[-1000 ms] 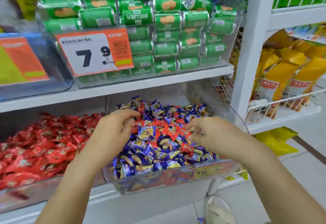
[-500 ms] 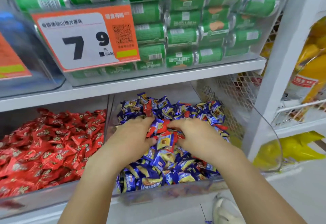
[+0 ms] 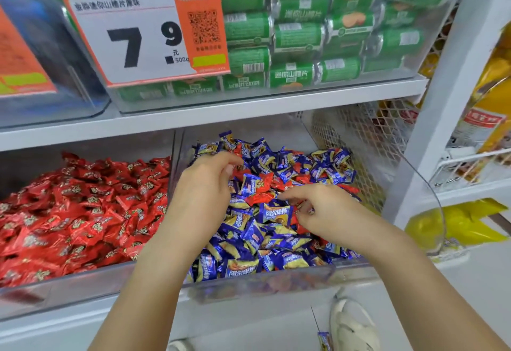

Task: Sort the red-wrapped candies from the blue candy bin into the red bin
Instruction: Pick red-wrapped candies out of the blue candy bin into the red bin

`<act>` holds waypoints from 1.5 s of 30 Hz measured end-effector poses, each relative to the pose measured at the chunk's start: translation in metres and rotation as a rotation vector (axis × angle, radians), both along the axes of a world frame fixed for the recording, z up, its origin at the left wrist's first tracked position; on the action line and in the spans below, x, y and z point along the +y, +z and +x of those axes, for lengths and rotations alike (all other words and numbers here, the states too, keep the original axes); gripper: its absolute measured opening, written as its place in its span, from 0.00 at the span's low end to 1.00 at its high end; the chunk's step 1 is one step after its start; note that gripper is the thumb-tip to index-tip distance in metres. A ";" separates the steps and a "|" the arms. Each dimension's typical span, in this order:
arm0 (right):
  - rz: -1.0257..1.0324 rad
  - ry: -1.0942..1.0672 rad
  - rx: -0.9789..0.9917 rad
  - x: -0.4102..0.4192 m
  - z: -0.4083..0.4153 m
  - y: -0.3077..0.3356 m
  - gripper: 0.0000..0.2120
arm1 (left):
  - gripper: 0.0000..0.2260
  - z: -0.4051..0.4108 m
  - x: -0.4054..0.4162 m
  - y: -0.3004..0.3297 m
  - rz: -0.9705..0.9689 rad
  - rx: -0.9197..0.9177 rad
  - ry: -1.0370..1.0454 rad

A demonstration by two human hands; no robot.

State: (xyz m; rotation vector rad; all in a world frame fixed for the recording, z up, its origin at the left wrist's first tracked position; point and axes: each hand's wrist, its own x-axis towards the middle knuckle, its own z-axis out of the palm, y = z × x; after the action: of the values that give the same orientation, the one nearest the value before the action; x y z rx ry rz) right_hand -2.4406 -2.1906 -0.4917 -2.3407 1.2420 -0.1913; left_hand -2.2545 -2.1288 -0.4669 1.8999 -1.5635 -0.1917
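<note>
Red candies [image 3: 261,185] sit mid-pile; left hand [image 3: 206,185] looks curled round some, right hand [image 3: 318,207] loose; best pinch just reds.

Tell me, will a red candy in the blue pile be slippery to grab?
Probably a bit: the red candies have shiny, crinkly wrappers that likely slide against the blue candies. They look small and light, so one should lift easily. Loosely heaped, neighbours may shift when it is pulled out.
</note>
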 end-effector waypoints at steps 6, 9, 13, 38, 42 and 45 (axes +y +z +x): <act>0.020 0.041 0.164 0.009 -0.009 -0.005 0.34 | 0.13 -0.012 -0.005 -0.006 0.227 -0.182 -0.175; -0.111 0.053 0.157 0.011 -0.002 -0.015 0.28 | 0.17 -0.019 -0.008 -0.010 0.350 -0.325 -0.216; -0.121 0.040 0.040 0.008 0.000 -0.015 0.19 | 0.12 -0.018 -0.011 -0.010 0.336 -0.351 -0.183; 0.144 -0.085 0.300 0.014 -0.030 -0.001 0.21 | 0.12 -0.015 0.000 -0.008 0.104 -0.197 -0.068; 0.133 -0.109 0.291 0.011 -0.023 -0.007 0.12 | 0.10 -0.018 -0.008 -0.007 0.122 -0.203 -0.062; 0.088 -0.153 0.252 0.006 -0.027 -0.005 0.09 | 0.05 -0.017 -0.017 -0.006 0.128 -0.126 -0.010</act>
State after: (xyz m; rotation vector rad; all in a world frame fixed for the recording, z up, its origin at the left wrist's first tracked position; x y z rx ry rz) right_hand -2.4678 -2.1846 -0.4971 -2.2467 1.5185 0.1109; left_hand -2.2719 -2.1463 -0.4725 2.0373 -1.6798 -0.1841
